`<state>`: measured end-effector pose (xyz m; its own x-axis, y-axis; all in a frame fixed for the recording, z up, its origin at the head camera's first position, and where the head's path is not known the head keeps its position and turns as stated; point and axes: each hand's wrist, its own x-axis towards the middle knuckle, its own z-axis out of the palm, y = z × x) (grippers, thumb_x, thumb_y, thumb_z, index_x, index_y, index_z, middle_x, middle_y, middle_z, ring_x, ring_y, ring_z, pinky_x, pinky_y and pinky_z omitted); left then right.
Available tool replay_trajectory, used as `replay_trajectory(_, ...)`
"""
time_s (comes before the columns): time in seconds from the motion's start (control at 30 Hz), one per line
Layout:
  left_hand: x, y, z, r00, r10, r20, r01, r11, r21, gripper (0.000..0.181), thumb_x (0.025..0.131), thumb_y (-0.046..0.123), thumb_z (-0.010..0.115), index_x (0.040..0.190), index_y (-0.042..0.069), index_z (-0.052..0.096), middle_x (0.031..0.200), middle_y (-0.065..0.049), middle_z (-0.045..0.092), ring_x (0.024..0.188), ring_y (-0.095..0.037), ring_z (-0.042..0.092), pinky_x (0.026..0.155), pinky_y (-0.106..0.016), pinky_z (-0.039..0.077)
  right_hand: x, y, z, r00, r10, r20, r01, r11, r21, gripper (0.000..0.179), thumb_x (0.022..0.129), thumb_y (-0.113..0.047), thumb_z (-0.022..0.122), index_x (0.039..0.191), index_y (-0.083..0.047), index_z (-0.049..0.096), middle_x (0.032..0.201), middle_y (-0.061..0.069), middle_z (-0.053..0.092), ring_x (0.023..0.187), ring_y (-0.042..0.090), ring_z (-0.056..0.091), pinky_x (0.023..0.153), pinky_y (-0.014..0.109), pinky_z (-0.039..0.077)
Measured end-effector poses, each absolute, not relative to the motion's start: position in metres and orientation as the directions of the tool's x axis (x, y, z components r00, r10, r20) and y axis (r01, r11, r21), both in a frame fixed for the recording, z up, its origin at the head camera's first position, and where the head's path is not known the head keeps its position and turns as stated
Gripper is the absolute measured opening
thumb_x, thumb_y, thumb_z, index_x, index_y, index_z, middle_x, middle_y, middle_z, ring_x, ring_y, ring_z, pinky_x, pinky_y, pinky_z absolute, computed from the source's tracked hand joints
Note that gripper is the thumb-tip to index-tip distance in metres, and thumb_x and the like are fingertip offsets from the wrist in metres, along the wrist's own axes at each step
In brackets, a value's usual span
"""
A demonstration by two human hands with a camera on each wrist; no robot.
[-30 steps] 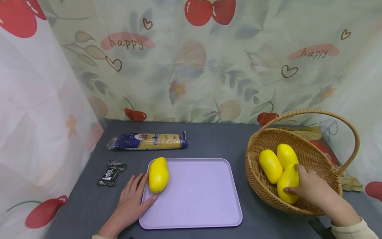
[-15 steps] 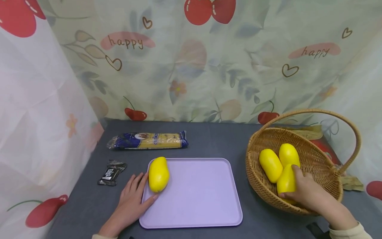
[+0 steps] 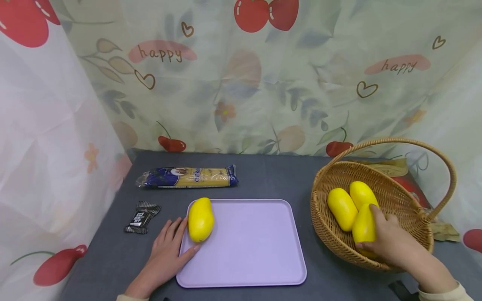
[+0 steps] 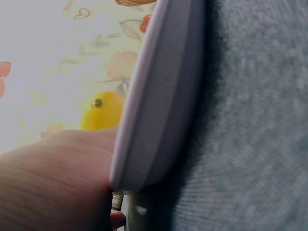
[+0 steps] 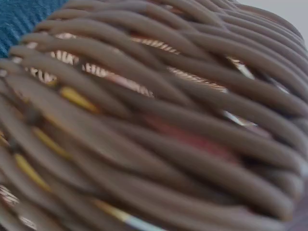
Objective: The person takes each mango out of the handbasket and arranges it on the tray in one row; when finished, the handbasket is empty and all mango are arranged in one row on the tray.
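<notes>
My right hand [image 3: 393, 238] reaches into a wicker basket [image 3: 327, 246] and grips a yellow mango [image 3: 363, 225], thumb at its near end and fingers on its far side. Two other mangoes, a left one [image 3: 342, 209] and a back one [image 3: 362, 194], lie against it. My left hand [image 3: 165, 254] rests at the left edge of a lilac tray [image 3: 248, 246], fingers extended and thumb over the rim. On the tray's upper left corner lies another mango [image 3: 201, 220], beside the left fingertips. The right wrist view is filled by the basket's weave [image 5: 154, 110], which hides the hand there.
A bag of pasta [image 3: 192, 177] lies behind the tray, and a small black wrapped packet [image 3: 141, 217] is left of it. The basket's tall handle [image 3: 406, 142] arches over its opening. Patterned cloth [image 3: 244, 83] hangs behind the grey tabletop [image 3: 267, 175].
In the basket, my right hand shifts slightly on the mango, which moves a little; the back mango rocks right, then left again. My left hand stays at the tray's edge.
</notes>
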<state>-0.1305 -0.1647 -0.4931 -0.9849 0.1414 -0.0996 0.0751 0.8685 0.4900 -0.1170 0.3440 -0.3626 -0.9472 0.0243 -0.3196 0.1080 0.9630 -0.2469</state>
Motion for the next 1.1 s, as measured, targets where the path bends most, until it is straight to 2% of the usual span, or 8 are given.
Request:
replay_trajectory(0.13,-0.130,-0.165,-0.494,-0.985,0.141,-0.101,0.073,0.868,0.492,0.093,0.085,0.067,0.054,0.154,0.014,0.020,0.156,-0.020,0.020,0.144,-0.043,0.004,0.107,-0.071,0.009,-0.114,0.341,-0.354,-0.959,0.022,-0.283,0.098,0.961,-0.258,0.123,0.075,-0.053,0.075,0.145,0.012,-0.001,0.117,0.051,0.024,0.075,0.037,0.057,0.058,0.042,0.048)
replay_trajectory(0.33,-0.130,-0.163,-0.493,-0.985,0.137,-0.106,0.067,0.866,0.496,0.093,0.085,0.066,0.054,0.154,0.014,0.020,0.156,-0.020,0.019,0.144,-0.043,0.004,0.108,-0.071,0.009,-0.111,0.335,-0.337,-0.990,-0.008,-0.139,0.024,0.973,-0.229,0.119,0.073,-0.045,0.081,0.145,0.012,0.006,0.117,0.051,0.025,0.072,0.039,0.057,0.055,0.044,0.049)
replay_trajectory(0.53,-0.129,-0.163,-0.493,-0.985,0.138,-0.108,0.067,0.867,0.495,0.092,0.085,0.066,0.055,0.154,0.015,0.020,0.156,-0.020,0.019,0.144,-0.043,0.004,0.107,-0.071,0.009,-0.106,0.326,-0.321,-0.998,-0.030,-0.050,-0.020,0.979,-0.202,0.121,0.070,-0.043,0.084,0.147,0.009,0.007,0.119,0.050,0.026,0.076,0.047,0.056,0.056,0.049,0.050)
replay_trajectory(0.73,-0.129,-0.164,-0.491,-0.985,0.140,-0.103,0.071,0.865,0.496,0.092,0.085,0.066,0.054,0.154,0.015,0.020,0.156,-0.020,0.019,0.144,-0.043,0.005,0.108,-0.071,0.009,-0.098,0.304,-0.308,-0.999,-0.048,0.008,-0.048,0.973,-0.226,0.118,0.070,-0.040,0.084,0.149,0.005,0.009,0.123,0.047,0.026,0.077,0.047,0.057,0.057,0.050,0.051)
replay_trajectory(0.97,-0.129,-0.165,-0.490,-0.985,0.140,-0.101,0.071,0.862,0.501,0.092,0.085,0.066,0.054,0.154,0.015,0.019,0.156,-0.020,0.019,0.144,-0.043,0.004,0.108,-0.070,0.008,-0.091,0.267,-0.294,-0.986,-0.121,0.113,-0.147,0.954,-0.263,0.113,0.069,-0.036,0.085,0.151,-0.003,0.014,0.128,0.040,0.030,0.084,0.045,0.058,0.064,0.053,0.053)
replay_trajectory(1.1,-0.129,-0.165,-0.489,-0.984,0.144,-0.102,0.075,0.865,0.496,0.093,0.085,0.067,0.053,0.154,0.015,0.019,0.157,-0.020,0.019,0.144,-0.043,0.005,0.108,-0.070,0.009,-0.093,0.243,-0.290,-0.959,-0.203,0.201,-0.253,0.928,-0.273,0.111,0.067,-0.030,0.088,0.151,-0.010,0.019,0.129,0.032,0.036,0.096,0.043,0.055,0.071,0.055,0.053)
